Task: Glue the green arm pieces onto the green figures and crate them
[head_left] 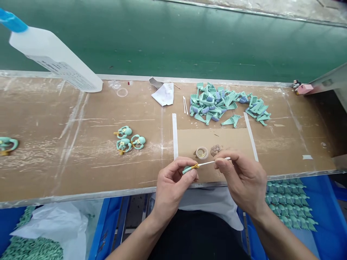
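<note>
My left hand (175,186) pinches a small teal and yellow figure piece (194,166) between thumb and fingers, and much of the piece is hidden. A white cotton swab (207,163) is gripped in my right hand (242,177), its left tip touching the yellow end of that piece. Just beyond my hands stands a small clear cup (202,152) with yellowish liquid in it. Beside the cup is a brown, crusty patch (216,150) on the cardboard. Farther back lie two spare cotton swabs (185,105).
A heap of teal and purple parts (214,103) lies at the back. Several teal figure heads (124,141) sit to the left. A white bottle with a blue cap (54,54) stands at the back left. Blue bins (324,213) hold more teal parts below the table edge.
</note>
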`<state>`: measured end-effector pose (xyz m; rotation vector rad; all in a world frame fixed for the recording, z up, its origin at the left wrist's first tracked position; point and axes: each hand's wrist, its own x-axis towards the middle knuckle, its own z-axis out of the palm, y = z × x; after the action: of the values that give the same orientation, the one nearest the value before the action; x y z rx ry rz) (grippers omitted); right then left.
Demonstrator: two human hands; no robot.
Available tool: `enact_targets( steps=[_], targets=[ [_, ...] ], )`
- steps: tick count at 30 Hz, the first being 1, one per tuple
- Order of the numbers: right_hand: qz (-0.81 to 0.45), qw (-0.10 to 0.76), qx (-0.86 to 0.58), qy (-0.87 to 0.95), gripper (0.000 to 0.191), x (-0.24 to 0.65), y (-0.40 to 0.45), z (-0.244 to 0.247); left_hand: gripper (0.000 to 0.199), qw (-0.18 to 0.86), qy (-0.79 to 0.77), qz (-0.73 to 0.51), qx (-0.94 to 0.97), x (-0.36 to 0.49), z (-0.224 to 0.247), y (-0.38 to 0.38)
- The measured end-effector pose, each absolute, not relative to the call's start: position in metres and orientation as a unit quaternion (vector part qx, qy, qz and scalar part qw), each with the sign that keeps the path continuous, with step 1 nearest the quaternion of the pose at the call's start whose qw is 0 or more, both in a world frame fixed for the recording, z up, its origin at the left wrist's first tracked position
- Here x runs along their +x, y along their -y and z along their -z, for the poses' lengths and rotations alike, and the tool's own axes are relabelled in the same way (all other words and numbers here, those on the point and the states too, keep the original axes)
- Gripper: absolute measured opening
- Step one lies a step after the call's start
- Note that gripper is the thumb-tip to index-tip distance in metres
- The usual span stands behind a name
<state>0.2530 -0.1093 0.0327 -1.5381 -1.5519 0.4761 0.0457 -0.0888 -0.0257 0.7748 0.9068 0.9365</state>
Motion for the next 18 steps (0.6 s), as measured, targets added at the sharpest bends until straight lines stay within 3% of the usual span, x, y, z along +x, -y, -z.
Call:
enact_targets(
  steps=[5, 12, 18],
  targets=[
    [-0.192, 0.429, -0.599, 0.648, 0.017, 0.253, 0.109, -0.033, 0.011, 0.710, -0.402, -0.437, 0.378, 0.045, 0.030, 0.089],
    [-0.179, 0.400, -0.593, 0.676, 0.021, 0.260, 0.106, -0.046, 0.009, 0.607, -0.420, -0.474, 0.480, 0.047, 0.028, 0.087],
    [-0.222, 0.345, -0.522, 0.748, 0.016, 0.270, 0.094, -0.060, 0.007, 0.657, -0.409, -0.452, 0.443, 0.050, 0.023, 0.086]
  ],
)
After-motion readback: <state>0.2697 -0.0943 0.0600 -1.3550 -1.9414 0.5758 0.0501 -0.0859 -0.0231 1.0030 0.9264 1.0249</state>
